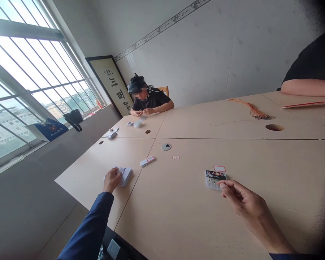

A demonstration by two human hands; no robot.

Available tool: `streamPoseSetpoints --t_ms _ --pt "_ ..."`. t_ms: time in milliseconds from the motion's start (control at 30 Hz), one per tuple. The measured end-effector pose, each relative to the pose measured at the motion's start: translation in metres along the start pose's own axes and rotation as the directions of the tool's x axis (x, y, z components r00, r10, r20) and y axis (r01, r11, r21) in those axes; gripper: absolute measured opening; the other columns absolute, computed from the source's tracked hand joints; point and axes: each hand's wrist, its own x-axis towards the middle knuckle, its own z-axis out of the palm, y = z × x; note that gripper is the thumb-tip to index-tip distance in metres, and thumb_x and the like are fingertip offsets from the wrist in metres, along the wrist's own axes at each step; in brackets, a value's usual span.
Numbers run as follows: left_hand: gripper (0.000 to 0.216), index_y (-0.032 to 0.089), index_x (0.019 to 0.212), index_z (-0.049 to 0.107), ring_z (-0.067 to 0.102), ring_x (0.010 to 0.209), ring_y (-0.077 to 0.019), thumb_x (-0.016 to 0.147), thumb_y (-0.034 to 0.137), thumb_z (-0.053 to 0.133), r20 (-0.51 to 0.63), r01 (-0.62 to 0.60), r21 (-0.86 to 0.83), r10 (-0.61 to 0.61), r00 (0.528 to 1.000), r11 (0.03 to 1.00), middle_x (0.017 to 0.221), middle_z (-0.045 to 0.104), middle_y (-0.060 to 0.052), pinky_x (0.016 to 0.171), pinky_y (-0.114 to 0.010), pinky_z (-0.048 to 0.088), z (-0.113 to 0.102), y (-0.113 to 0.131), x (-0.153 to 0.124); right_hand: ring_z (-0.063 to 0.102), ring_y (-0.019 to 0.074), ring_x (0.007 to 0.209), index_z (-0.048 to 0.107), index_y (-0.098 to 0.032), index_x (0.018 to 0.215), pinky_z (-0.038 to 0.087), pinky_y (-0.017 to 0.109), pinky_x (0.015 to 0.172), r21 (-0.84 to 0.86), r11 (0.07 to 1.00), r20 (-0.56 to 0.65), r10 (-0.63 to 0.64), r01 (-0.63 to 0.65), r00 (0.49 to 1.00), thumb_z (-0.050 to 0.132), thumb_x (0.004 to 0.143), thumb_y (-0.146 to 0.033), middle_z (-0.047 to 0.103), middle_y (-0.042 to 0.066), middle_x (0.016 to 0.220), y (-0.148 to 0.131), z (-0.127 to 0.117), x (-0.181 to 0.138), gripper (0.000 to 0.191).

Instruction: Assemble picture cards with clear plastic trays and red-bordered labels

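Hands apart: left hand (pixel 112 180) grips a white paper stack (pixel 125 176); right fingertips (pixel 221 185) touch a printed blister card (pixel 215 180). Light, even contact keeps both steady.

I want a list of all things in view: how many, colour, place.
Table: one, pale wood, centre.
White card stack: one, white, under left hand.
White box: one, red label, beside stack.
Red-bordered labels: two, white, on table.
Printed card: one, dark, at right fingers.
Orange tassel: one, orange, far right on table.
Seated co-worker: one, dark shirt, far table end.
Second person's arm: one, black sleeve, right edge.
Framed calligraphy: one, cream, on wall.
Window: one, barred, left.
Blue bag: one, blue, windowsill.
Black handbag: one, black, windowsill.
Left hand: one, navy sleeve, on stack.
Right hand: one, beside printed card.
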Motion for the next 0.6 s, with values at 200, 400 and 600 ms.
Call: streamPoseSetpoints --t_ms 200,400,600 --pt "0.027 0.014 0.096 0.071 0.066 0.089 -0.0228 0.078 0.028 0.056 0.051 -0.075 -0.046 0.077 0.996 0.996 0.092 0.074 -0.009 0.077 -0.028 0.046 0.000 0.004 0.004 0.050 0.0125 0.047 0.067 -0.024 0.085 0.037 0.022 0.044 -0.023 0.999 0.006 0.037 -0.037 0.999 0.046 0.082 -0.064 0.062 -0.001 0.064 0.002 -0.001 0.002 0.045" --pt "0.024 0.019 0.090 0.074 0.067 0.083 -0.0209 0.078 0.024 0.055 0.045 -0.117 -0.079 0.121 0.992 0.990 0.087 0.074 -0.005 0.076 -0.027 0.047 0.002 0.005 -0.004 0.051 0.0124 0.047 0.067 -0.023 0.084 0.038 0.022 0.044 -0.035 0.999 0.003 0.030 -0.029 1.000 0.047 0.083 -0.063 0.062 -0.001 0.063 0.001 -0.001 0.002 0.044" --pt "0.033 0.012 0.115 0.063 0.059 0.109 -0.0260 0.089 0.017 0.042 -0.121 0.034 -0.070 -0.042 0.992 0.997 0.116 0.065 -0.016 0.096 -0.038 0.043 -0.023 -0.018 0.018 0.053 0.0134 0.049 0.066 -0.023 0.085 0.040 0.022 0.046 -0.036 0.999 0.008 0.017 -0.017 1.000 0.047 0.085 -0.062 0.063 -0.001 0.063 0.003 0.000 0.003 0.044"
